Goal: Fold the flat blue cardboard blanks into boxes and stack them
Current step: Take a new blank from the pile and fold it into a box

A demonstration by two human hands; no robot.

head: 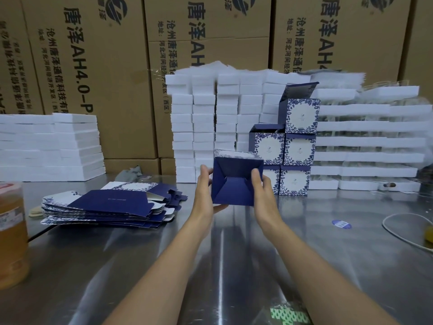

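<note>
Blue box (234,184), part-folded, is held up off the table at mid-frame. Its plain navy bottom flaps face us, w/ a strip of floral print along the top edge. Our left hand (206,191) grips the left edge, thumb in front, fingers curled behind. Our right hand (262,191) grips the right edge the same way, thumb on a flap.

Biggest first: brown cartons (93,66), matte corrugated w/ dark printed lettering, wall off the whole top of the frame. Below them is the steel table (234,266), brushed and shiny, streaked w/ reflections, filling the bottom half.

White foam slabs (203,125) stand in tall blocky columns at centre, w/ lower stacks at far left and wider trays at right. The finished boxes (295,146), glossy cubes w/ blue floral borders round pale panels, are stacked in three tiers right of centre. They sit just behind the held one, and the top box has its lid flap up.

The flat blanks (105,207) lie in a fanned pile at left-centre, navy side up, notched tabs showing. An amber jar (11,231) sits at the left edge, and a white cable (398,231) loops at right. A grey rag (131,172) lies crumpled by the cartons. A small blue oval sticker (341,224) is stuck flat to the table.
</note>
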